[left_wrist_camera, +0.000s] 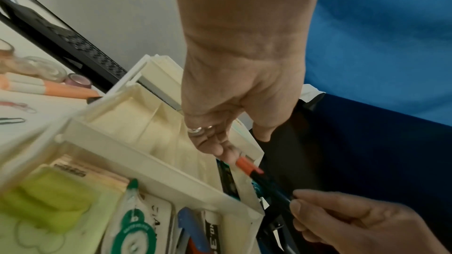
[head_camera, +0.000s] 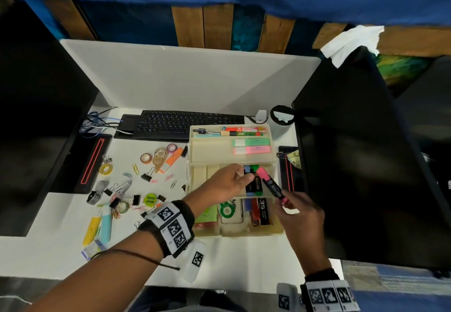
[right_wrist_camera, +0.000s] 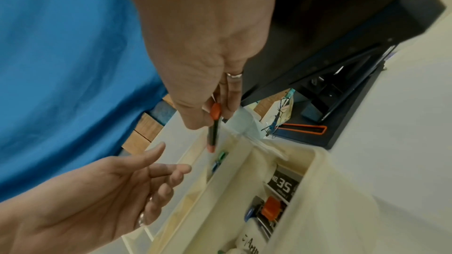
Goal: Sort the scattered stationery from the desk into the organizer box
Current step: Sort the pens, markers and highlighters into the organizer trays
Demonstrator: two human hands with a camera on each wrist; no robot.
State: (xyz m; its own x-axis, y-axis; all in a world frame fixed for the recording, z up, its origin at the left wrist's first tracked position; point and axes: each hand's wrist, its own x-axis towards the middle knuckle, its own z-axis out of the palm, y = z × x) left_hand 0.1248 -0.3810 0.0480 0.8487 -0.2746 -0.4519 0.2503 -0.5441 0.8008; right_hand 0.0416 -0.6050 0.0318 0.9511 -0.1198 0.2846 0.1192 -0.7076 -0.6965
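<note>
1. The pink highlighter, black-bodied with a pink cap, hangs tilted over the right-hand slot of the organizer box, its cap end pointing down into the middle tier.
2. The right hand pinches the marker's tail end between thumb and fingertips; the other fingers are curled in.
3. In that slot already stand a blue highlighter and a green highlighter, side by side.
4. The left hand reaches in beside them with relaxed, nearly straight fingers, gripping nothing; whether it touches them is unclear.
5. Likely trouble: the slot looks tight, so the cap could catch on the divider or ride up over its neighbours; held only by the tail, the marker could pivot and slip out.
6. Out on the desk wait an orange highlighter, tape rolls, binder clips and paper clips, well left of the box.
</note>
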